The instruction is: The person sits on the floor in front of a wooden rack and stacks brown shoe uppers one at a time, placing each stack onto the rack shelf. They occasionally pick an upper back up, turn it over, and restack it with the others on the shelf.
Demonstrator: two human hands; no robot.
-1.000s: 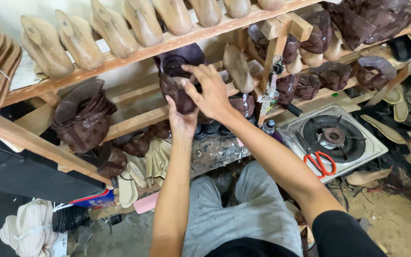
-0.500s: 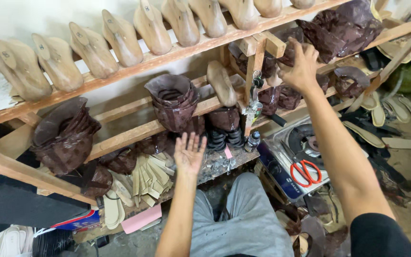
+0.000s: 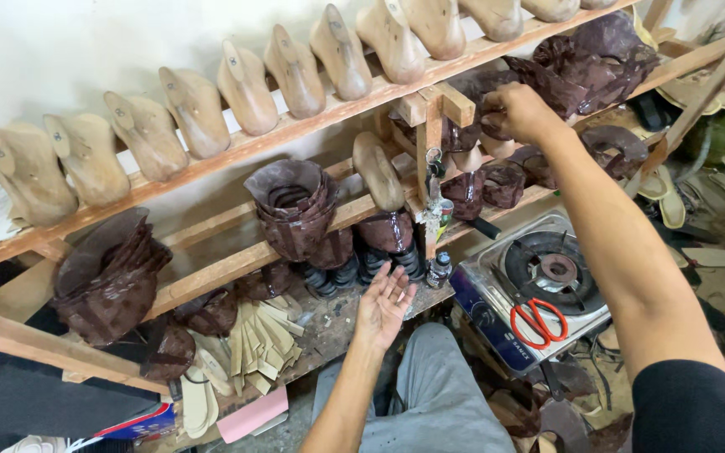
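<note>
My right hand (image 3: 518,113) reaches up to the right end of the middle wooden shelf (image 3: 237,260). Its fingers curl around a dark brown leather shoe piece (image 3: 487,107) beside the pile of leather uppers (image 3: 597,59). Lower down, above my grey-trousered knee, my left hand (image 3: 383,302) hovers palm up with its fingers spread and nothing in it. A little up and to the left of that hand, a stack of brown leather uppers (image 3: 295,210) stands on the shelf, with a wooden shoe last (image 3: 378,172) next to it.
A row of wooden lasts (image 3: 245,84) lines the top shelf. A gas stove (image 3: 539,281) with red scissors (image 3: 539,320) on it sits at the lower right. Tan insoles (image 3: 253,335), a pink sheet (image 3: 253,413) and another leather stack (image 3: 106,281) lie to the left.
Both hands have left the central stack of uppers. My right hand swung right and up to the leather pieces at the shelf post; my left hand dropped, open.
</note>
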